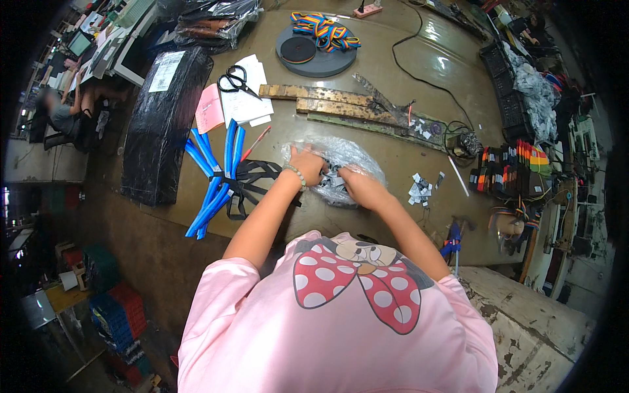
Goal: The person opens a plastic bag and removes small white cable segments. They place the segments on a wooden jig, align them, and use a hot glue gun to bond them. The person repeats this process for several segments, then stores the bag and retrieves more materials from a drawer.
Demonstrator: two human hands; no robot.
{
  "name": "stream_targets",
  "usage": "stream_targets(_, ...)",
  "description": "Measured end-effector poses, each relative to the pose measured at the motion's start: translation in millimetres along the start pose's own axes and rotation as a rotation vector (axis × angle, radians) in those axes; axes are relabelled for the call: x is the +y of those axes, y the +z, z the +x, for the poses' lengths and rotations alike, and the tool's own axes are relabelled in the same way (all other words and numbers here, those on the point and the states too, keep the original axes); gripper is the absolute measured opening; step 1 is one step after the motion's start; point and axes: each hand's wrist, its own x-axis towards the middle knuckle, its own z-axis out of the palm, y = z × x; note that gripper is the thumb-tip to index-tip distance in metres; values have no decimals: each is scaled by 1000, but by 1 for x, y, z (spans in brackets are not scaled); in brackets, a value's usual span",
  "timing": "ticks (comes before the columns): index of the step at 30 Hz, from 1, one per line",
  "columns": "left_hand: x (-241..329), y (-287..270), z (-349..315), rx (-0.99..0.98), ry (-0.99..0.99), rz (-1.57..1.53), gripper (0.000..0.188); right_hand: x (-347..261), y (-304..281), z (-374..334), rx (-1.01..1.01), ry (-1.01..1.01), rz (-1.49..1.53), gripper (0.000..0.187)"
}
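Observation:
A crumpled clear plastic bag (358,156) lies on the table in front of me, with small grey and white pieces (333,175) showing in its opening. My left hand (306,165), a beaded bracelet on its wrist, is closed on the bag's left side. From the right, my right hand (362,186) reaches into the opening with bent fingers. Its fingertips are hidden among the pieces, so what they pinch is unclear. Just left of my left wrist lie blue tubular strips (216,190) with black straps (252,180) across them.
Beyond the bag lie wooden bars (334,101), black scissors (236,82) on papers, and a grey roll (327,62) with striped webbing (324,31). Loose small tags (419,188) and stacked coloured straps (508,171) are to the right. A black-wrapped package (157,131) edges the left side.

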Motion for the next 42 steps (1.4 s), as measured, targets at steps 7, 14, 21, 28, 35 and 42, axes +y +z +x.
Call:
stream_targets(7, -17, -33, -30, 385, 82, -1068, 20, -4, -31, -27, 80, -166, 175, 28)
stream_targets(14, 28, -76, -46, 713, 287, -722, 20, -33, -77, -17, -187, 282, 1636, 50)
stream_targets(21, 43, -89, -58, 593, 273, -627, 42, -43, -91, -21, 129, 312, 1445, 27)
stream_targets(28, 22, -62, -60, 241, 213, -926, 31, -35, -87, -42, 125, 311, 1340, 24)
stream_targets(35, 4, 8, 2, 657, -40, -635, 33, -8, -69, -50, 267, 390, 417, 19)
stream_targets(42, -1, 28, 25, 229, -222, -718, 35, -24, -35, -50, 336, 49, 199, 13)
